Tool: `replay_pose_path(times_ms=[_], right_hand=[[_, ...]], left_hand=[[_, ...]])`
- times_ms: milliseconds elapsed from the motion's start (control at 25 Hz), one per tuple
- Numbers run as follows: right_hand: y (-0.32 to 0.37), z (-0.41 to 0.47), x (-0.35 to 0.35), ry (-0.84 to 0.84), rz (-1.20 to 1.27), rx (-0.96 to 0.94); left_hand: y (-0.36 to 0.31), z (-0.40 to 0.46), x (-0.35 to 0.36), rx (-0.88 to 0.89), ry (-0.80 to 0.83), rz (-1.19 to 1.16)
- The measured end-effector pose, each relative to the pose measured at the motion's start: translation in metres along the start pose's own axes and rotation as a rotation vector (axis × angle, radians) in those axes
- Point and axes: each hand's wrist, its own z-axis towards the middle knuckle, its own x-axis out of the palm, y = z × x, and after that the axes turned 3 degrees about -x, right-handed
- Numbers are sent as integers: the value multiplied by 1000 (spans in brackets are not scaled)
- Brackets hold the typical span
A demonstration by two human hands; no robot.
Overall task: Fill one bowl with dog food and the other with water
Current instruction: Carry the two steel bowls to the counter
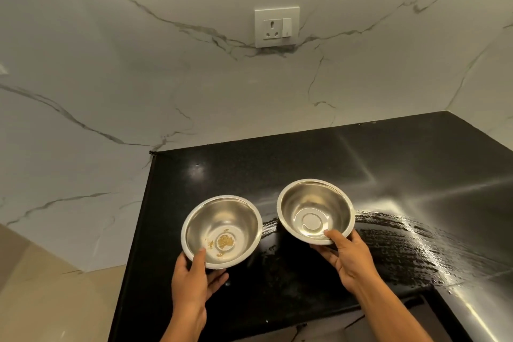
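Observation:
Two round steel bowls are held over a black counter (416, 175). The left bowl (222, 228) has a yellowish smear or reflection at its bottom; my left hand (194, 275) grips its near rim, thumb inside. The right bowl (316, 209) looks bare inside, and my right hand (347, 255) pinches its near rim with the thumb over the edge. Both bowls tilt slightly toward me. No dog food or water container is in view.
A marble wall rises behind the counter with a white socket and switch plate (277, 28). The counter's left edge (133, 244) drops to a beige floor. A wet, shiny patch (402, 244) spreads on the counter to the right.

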Motion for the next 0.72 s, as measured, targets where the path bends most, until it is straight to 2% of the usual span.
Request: replay_pose_path(times_ms=[440, 520, 600, 720], right_hand=[[-10, -2, -2, -60, -88, -20], [-5, -8, -6, -55, -89, -38], [5, -17, -13, -110, -98, -79], [28, -42, -16, -208, -262, -305]], left_hand=[[4, 6, -3, -30, 14, 32], [3, 5, -7, -15, -29, 76], [-9, -2, -19, 95, -144, 155], [-48, -29, -38, 456, -280, 292]])
